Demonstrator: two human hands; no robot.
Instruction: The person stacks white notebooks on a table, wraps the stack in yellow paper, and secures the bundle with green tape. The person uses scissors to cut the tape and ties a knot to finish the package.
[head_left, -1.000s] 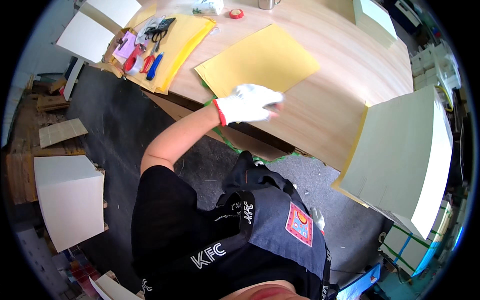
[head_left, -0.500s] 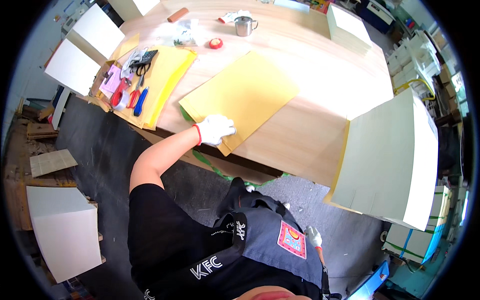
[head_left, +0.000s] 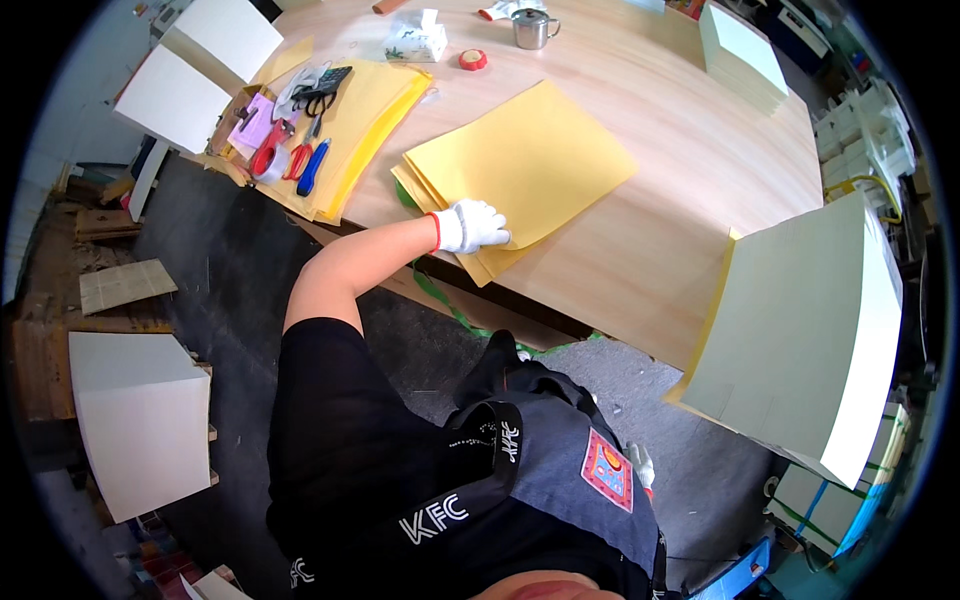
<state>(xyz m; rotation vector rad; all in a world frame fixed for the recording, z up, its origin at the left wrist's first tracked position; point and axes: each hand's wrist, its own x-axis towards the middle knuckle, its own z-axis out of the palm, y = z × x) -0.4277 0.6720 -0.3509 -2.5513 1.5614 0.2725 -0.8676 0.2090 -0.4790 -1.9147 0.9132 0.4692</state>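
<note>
Several yellow kraft paper sheets lie in a slightly fanned stack at the near edge of the wooden table. My left hand, in a white glove with a red cuff, is closed on the near edge of the top paper sheet, which bends up a little there. The lower sheets stick out beneath at the left and front. My right hand, also gloved, hangs low beside my apron, away from the table. Its fingers look loosely extended and hold nothing that I can see; the apron hides part of it.
At left, a yellow paper stack bears scissors, a blue cutter, tape and a calculator. A tissue pack, red round container and metal mug stand behind. A tall white paper stack stands at right.
The view has shifted, moving the table rightward and up in the picture. The top sheet's near edge is now bent up at my left hand, and the sheets are more fanned. My right hand shows less.
</note>
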